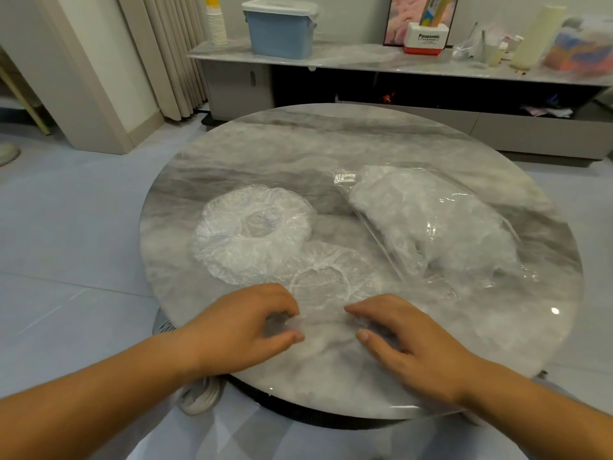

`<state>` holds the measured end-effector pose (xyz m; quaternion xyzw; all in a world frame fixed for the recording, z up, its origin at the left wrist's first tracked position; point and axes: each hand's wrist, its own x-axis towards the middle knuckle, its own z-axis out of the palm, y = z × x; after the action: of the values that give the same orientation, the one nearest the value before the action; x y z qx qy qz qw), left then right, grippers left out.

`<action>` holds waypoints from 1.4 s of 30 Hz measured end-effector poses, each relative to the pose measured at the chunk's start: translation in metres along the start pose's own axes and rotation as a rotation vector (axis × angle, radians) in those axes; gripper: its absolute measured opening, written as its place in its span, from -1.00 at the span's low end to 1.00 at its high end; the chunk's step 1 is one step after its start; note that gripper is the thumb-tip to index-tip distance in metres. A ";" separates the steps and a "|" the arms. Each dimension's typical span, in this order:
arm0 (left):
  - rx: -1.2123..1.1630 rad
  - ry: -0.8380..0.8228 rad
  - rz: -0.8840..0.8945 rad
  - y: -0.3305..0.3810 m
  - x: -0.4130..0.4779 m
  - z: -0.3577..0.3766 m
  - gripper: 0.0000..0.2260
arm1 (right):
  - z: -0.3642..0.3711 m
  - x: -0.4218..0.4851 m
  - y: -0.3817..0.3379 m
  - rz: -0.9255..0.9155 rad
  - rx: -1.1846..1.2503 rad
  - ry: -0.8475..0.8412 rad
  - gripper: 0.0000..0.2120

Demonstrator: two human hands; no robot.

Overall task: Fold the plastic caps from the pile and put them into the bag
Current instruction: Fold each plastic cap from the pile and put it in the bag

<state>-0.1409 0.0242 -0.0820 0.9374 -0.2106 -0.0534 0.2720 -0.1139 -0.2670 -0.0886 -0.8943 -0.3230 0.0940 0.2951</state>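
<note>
Plastic cap (pixel 331 272), clear and crinkled, lies flattened on marble table (pixel 298 144).

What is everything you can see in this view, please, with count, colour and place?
table: one, grey marble, centre.
pile of plastic caps: one, clear, table's left.
plastic cap: one, clear, flat near the front edge.
bag: one, clear, stuffed, table's right.
sideboard: one, grey, behind.
blue bin: one, on sideboard.
paper cups: one stack, white, beside blue bin.
Panasonic box: one, white-red, on sideboard.
left hand: pinches the plastic cap.
right hand: pinches the plastic cap.
</note>
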 end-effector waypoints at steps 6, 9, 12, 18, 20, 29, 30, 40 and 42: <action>-0.364 0.060 -0.267 0.003 0.018 -0.003 -0.72 | 0.005 0.008 -0.008 -0.021 -0.034 0.115 -0.58; -0.341 0.094 -0.330 -0.001 0.029 0.000 -0.74 | 0.006 0.016 -0.014 -0.085 -0.113 0.169 -0.61; -0.298 0.148 -0.358 0.001 0.035 0.004 -0.82 | 0.009 0.023 -0.017 -0.172 -0.228 0.139 -0.64; -0.112 0.258 -0.396 0.000 0.041 0.006 -0.66 | 0.015 0.031 -0.016 -0.210 -0.383 -0.027 -0.62; -0.063 0.292 -0.398 -0.002 0.041 0.005 -0.63 | 0.013 0.035 -0.014 -0.174 -0.392 -0.065 -0.58; 0.011 0.339 -0.381 -0.006 0.036 0.016 -0.55 | -0.003 0.072 -0.033 -0.037 -0.327 -0.047 -0.39; 0.013 0.339 -0.379 -0.005 0.036 0.016 -0.55 | -0.005 0.079 -0.033 -0.007 -0.271 -0.006 -0.44; -0.051 0.307 -0.447 -0.004 0.044 0.011 -0.43 | -0.008 0.127 -0.013 0.342 0.223 0.042 -0.59; -0.062 0.298 -0.459 -0.005 0.046 0.010 -0.39 | -0.010 0.127 -0.015 0.375 0.290 0.066 -0.63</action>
<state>-0.0998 0.0035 -0.0921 0.9494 0.0516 0.0184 0.3094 -0.0199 -0.1824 -0.0690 -0.8895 -0.1247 0.1634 0.4081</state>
